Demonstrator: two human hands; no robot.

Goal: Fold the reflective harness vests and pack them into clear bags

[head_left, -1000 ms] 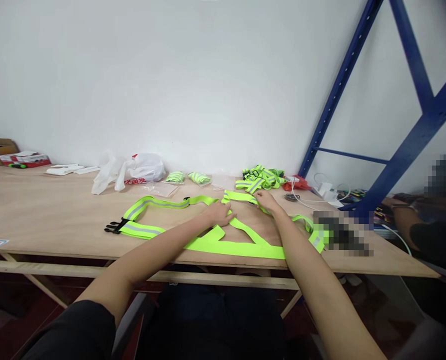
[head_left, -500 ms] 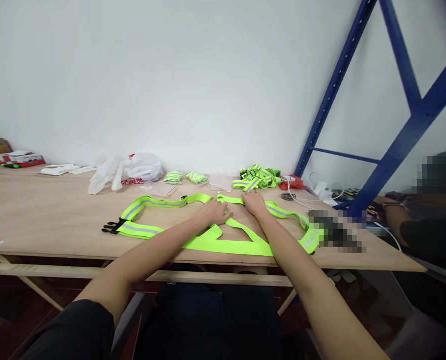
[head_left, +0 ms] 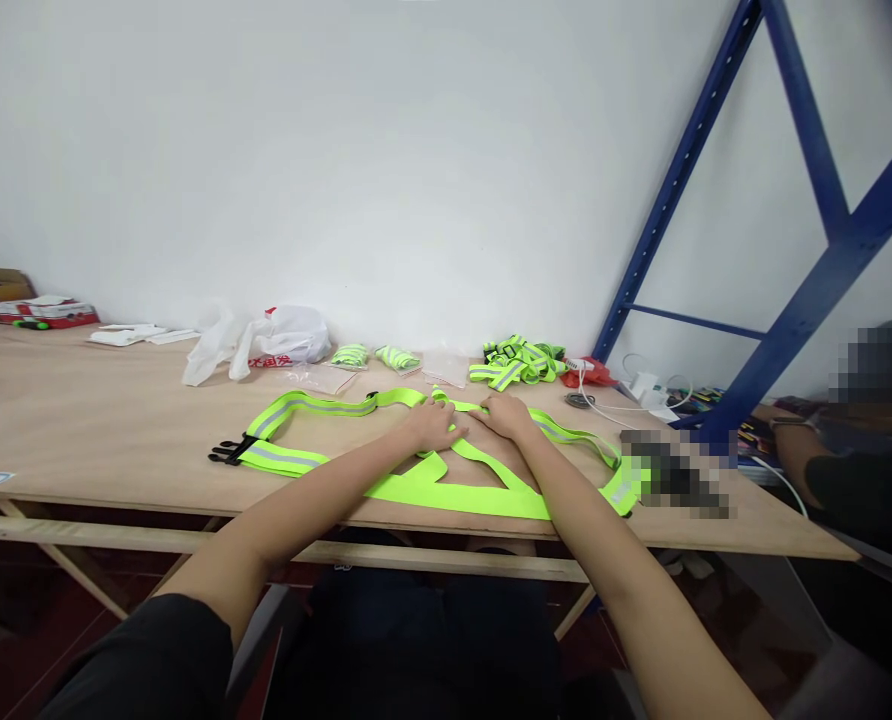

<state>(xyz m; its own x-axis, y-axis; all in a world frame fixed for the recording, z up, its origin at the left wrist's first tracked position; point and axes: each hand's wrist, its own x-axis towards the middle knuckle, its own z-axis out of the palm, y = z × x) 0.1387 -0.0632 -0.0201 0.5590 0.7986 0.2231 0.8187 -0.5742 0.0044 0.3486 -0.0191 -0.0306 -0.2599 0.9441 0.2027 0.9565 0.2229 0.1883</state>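
Note:
A neon-yellow reflective vest (head_left: 457,492) made of elastic straps lies spread out on the wooden table, its grey stripes showing on the side straps. My left hand (head_left: 432,425) is at the middle of the vest, fingers closed on the straps where they meet. Just to its right, my right hand (head_left: 507,414) has bent fingers on the upper strap; its fingertips are partly hidden. A black buckle (head_left: 230,450) sticks out at the vest's left end. The right end is partly covered by a blurred patch.
Along the wall lie a white plastic bag (head_left: 296,335), two packed bundles of yellow straps (head_left: 397,358), clear bags (head_left: 446,365) and a heap of yellow straps (head_left: 519,362). A blue metal rack (head_left: 776,340) stands at right, with cables beside it. A person sits at far right.
My right hand has shifted slightly, its fingers now reaching further left along the strap. My left hand stays at the middle. The view has tilted a little.

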